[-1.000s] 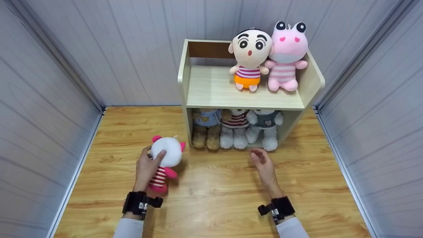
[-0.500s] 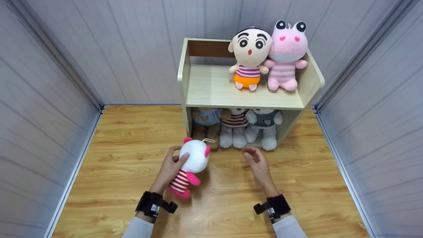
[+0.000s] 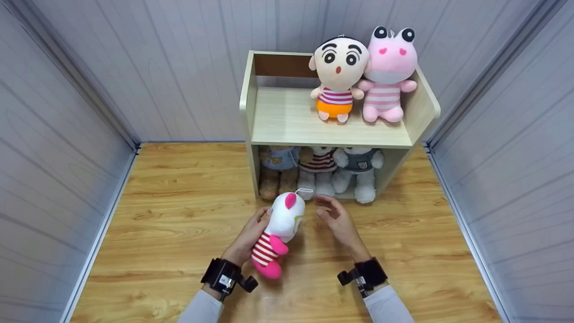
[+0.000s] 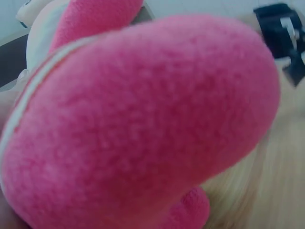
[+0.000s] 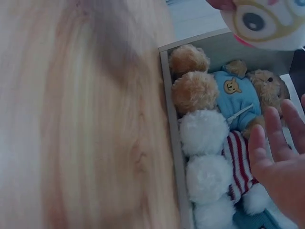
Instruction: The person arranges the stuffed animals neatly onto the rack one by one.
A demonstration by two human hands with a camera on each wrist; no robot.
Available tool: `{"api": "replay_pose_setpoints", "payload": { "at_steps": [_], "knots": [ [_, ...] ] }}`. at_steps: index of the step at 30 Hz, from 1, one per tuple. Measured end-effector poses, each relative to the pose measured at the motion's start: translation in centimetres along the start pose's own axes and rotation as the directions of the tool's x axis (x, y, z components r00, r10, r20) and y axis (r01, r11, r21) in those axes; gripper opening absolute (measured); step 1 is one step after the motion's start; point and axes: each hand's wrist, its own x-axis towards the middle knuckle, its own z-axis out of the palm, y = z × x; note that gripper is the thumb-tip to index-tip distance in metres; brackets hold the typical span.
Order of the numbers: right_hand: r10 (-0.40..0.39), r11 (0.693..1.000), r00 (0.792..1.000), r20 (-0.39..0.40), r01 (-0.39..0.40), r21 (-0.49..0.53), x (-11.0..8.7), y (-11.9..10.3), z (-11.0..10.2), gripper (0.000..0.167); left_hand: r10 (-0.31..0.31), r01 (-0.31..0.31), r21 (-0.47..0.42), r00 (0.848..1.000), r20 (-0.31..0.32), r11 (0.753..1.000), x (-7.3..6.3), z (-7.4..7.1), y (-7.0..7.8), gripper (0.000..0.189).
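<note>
My left hand holds a plush toy by its back and head, above the floor in front of the shelf. The toy has a white head, pink ears, a red-and-white striped body and a white loop on top. Its pink foot fills much of the left wrist view and hides most of that hand. Just right of the toy, apart from it, is my right hand, fingers loosely bent and holding nothing. In the right wrist view the toy's face shows yellow-rimmed eyes.
A pale wooden shelf stands against the back wall. On top sit a boy doll and a pink frog plush. Below are a brown bear, a striped-shirt plush and a white plush in grey-green. Panel walls flank both sides.
My left hand has carried the plush toy rightward and turned it so its face points right. My right hand has moved a little left, closer to the toy.
</note>
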Motion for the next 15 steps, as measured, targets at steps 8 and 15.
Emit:
{"api": "replay_pose_setpoints", "payload": {
  "at_steps": [8,15],
  "knots": [
    [-0.056,0.998,0.966,0.253,0.048,0.039,0.7,-0.9,0.3,0.079,-0.014,0.030,-0.138,0.994,0.112,0.990,0.1,1.1,-0.3,0.044],
    [-0.011,1.000,0.946,0.325,0.006,0.018,0.9,-1.4,0.6,0.114,-0.065,0.088,-0.172,0.989,0.135,0.981,0.1,1.6,-0.1,0.060]
  ]
}}
